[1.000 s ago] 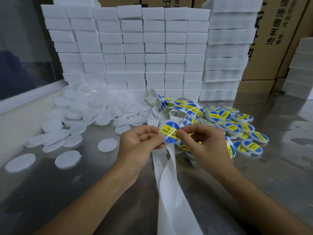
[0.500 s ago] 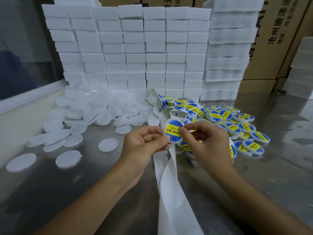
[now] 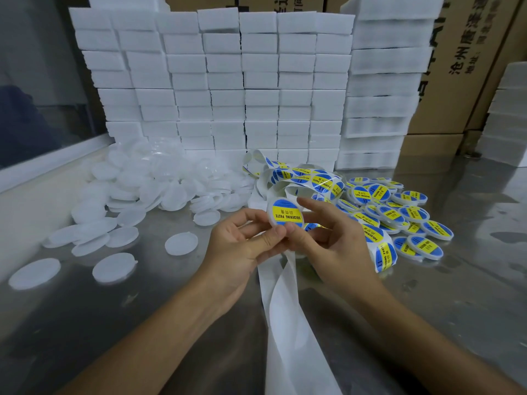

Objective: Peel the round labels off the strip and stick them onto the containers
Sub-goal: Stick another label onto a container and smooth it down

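Nearest the viewer, the bare backing strip (image 3: 288, 323) hangs down from the grip and trails toward the bottom edge over the steel table (image 3: 456, 280). Above it, the left hand (image 3: 242, 246) and the right hand (image 3: 336, 246) meet thumb tip to thumb tip around a small round container (image 3: 286, 213) held tilted, its blue-and-yellow label (image 3: 286, 215) (reading SOLDERING PASTE) facing up. The left thumb and curled fingers pinch the container's lower left edge; the right thumb presses at its lower rim, with the right index finger stretched along its upper right side and the other right fingers loosely spread. Under the right palm the strip curls on, carrying more unpeeled labels (image 3: 383, 253).

To the right of the grip lies a heap of already labelled containers (image 3: 410, 215). To its left, blank white containers (image 3: 181, 243) are scattered singly and, farther off, piled in a mound (image 3: 159, 183). Just beyond the grip the loaded label strip (image 3: 308, 178) loops in loose coils. Behind everything stands a wall of stacked white foam blocks (image 3: 228, 81), with cardboard cartons (image 3: 467, 67) to its right.
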Demonstrator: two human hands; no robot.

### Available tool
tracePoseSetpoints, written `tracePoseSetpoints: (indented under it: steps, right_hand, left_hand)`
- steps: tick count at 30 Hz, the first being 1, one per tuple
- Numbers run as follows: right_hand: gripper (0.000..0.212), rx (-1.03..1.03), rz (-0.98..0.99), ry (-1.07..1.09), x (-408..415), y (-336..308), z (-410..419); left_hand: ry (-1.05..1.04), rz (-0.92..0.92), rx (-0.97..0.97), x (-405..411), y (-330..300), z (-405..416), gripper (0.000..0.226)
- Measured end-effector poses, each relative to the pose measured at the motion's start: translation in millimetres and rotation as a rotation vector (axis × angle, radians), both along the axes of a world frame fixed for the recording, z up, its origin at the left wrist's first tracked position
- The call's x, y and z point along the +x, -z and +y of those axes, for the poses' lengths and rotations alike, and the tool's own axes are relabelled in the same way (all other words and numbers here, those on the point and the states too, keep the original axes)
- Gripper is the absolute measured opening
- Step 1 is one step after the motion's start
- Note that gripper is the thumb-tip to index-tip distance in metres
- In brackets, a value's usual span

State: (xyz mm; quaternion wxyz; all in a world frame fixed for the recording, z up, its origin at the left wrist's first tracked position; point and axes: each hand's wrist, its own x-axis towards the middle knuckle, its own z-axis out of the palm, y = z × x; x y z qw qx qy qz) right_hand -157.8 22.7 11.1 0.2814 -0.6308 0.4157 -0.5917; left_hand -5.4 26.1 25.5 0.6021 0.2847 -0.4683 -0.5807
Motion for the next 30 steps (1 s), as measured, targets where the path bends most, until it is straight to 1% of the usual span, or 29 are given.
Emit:
tracePoseSetpoints:
  steps: [2,4,7,9,12,13,17,19,20,22,24,26,30]
  right_hand:
    - [0.059,0.037,-0.06,-0.054,-0.8,-1.5,0.1]
    - [0.058,0.052,-0.123,-0.114,-0.8,-2.9,0.1]
    - [0.043,0.067,-0.233,-0.179,0.2,-6.6,-0.1]
    - [0.03,0.082,-0.282,-0.19,-1.8,-8.1,-1.6]
    - [0.013,0.076,-0.254,-0.17,-5.1,-8.6,-2.5]
    - [0.011,0.063,-0.232,-0.153,-5.9,-8.2,-2.5]
    - [0.014,0.045,-0.186,-0.112,-5.8,-8.4,-1.0]
    - [0.011,0.067,-0.193,-0.125,-4.1,-8.3,-0.1]
    - [0.017,0.085,-0.192,-0.129,-3.0,-8.1,0.2]
    - [0.04,0.113,-0.172,-0.145,-1.0,-7.3,1.2]
    - [0.05,0.124,-0.154,-0.142,0.7,-7.2,2.3]
    - [0.052,0.154,-0.167,-0.138,0.3,-7.0,1.9]
    - [0.047,0.216,-0.238,-0.147,-3.9,-8.9,-0.8]
  left_hand:
    - [0.01,0.0,-0.009,-0.2,-0.5,0.3,0.02]
    - [0.021,0.003,-0.01,0.4,0.0,-0.2,0.018]
    - [0.018,-0.007,0.01,2.2,1.8,-2.0,0.013]
    - [0.011,-0.006,0.031,3.5,2.8,-3.4,0.016]
    - [0.039,-0.013,0.033,3.5,3.0,-3.6,0.027]
    - [0.054,-0.019,0.033,3.4,3.1,-3.2,0.032]
    - [0.096,-0.02,0.04,2.3,2.9,-2.3,0.039]
    - [0.087,-0.019,0.04,1.9,2.9,-2.3,0.043]
    - [0.077,-0.021,0.039,1.6,2.6,-2.1,0.043]
    - [0.078,-0.017,0.02,0.6,2.0,-1.2,0.04]
    - [0.101,-0.017,-0.009,0.4,1.3,0.4,0.038]
    - [0.099,-0.049,-0.025,1.3,0.9,1.3,0.037]
    - [0.072,-0.137,-0.04,4.1,1.6,2.0,0.041]
